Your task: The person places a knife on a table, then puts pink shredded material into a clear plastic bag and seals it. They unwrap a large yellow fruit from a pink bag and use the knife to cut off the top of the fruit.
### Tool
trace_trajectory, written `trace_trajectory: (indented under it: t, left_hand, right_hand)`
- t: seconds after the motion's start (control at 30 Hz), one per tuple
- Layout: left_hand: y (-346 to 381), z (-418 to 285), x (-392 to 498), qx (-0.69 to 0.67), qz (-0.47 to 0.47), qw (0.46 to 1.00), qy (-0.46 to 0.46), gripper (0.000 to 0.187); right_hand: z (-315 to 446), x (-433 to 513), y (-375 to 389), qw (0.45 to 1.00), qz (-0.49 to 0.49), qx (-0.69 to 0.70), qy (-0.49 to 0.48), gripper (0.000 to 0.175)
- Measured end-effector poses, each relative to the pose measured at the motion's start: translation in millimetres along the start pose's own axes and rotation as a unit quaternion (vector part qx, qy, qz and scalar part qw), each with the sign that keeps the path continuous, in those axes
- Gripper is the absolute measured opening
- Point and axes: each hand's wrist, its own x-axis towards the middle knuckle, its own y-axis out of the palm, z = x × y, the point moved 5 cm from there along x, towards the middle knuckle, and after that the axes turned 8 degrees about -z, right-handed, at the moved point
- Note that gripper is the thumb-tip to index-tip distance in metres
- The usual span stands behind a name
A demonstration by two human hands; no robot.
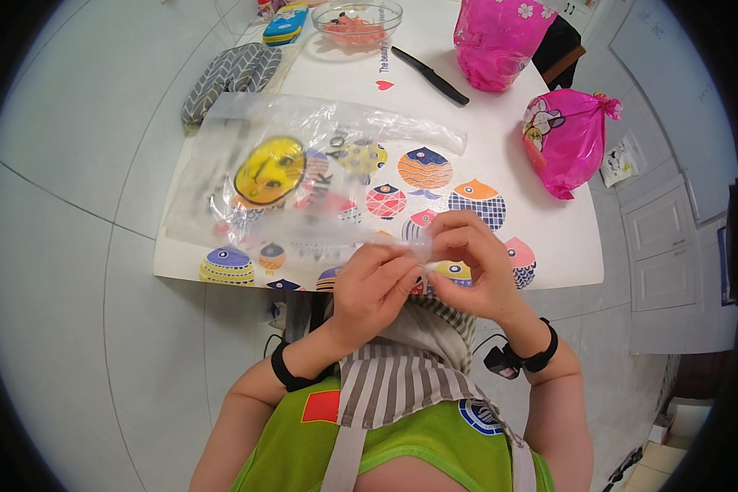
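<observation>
A transparent plastic bag [184, 203] with a yellow printed face lies flat on the table in front of me. My left hand [378, 286] pinches its gathered near-right corner between thumb and fingers. Close against that same corner, my right hand [476, 264] has its fingers curled and its thumb held apart. The tips of the right fingers touch or pass behind the plastic, so whether they grip it is hidden. Beneath the bag, a white table cover [566, 246] with colourful fish prints reaches the table's front edge.
Beyond the bag lies a black knife [430, 75], near a glass bowl [357, 17] holding pinkish-red food. Two pink plastic bags, one upright [495, 46] and one tied [569, 147], stand at the right. A grey patterned cloth pouch [230, 77] and a blue-yellow case [286, 24] sit far left.
</observation>
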Motion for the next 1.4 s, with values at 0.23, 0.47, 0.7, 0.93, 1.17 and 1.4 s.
trace_trajectory:
  t: [0.23, 0.47, 0.7, 0.93, 1.17, 1.4]
  left_hand:
    - [-2, -1, -6, 0.012, 0.080, 0.996, -0.027, 0.037]
    - [-24, 5, 16, 0.214, -0.009, 0.970, 0.114, 0.030]
    - [-29, 13, 25, 0.230, -0.036, 0.957, 0.172, 0.027]
    - [-28, 21, 34, 0.225, -0.062, 0.957, 0.174, 0.027]
    - [-38, 24, 36, 0.197, 0.052, 0.971, 0.123, 0.035]
    - [-136, 59, 23, 0.277, 0.099, 0.952, -0.087, 0.064]
  right_hand:
    - [-12, -1, -7, 0.998, -0.048, -0.047, -0.017, 0.025]
    - [-5, -2, -15, 0.970, -0.105, -0.205, -0.075, 0.020]
    - [-30, -4, -23, 0.974, -0.086, 0.005, 0.211, 0.014]
    - [-40, -15, -3, 0.788, 0.158, 0.390, 0.449, 0.021]
    - [-44, 3, -24, 0.899, 0.122, 0.188, 0.375, 0.014]
    - [-44, 9, -52, 0.903, 0.140, 0.179, 0.364, 0.011]
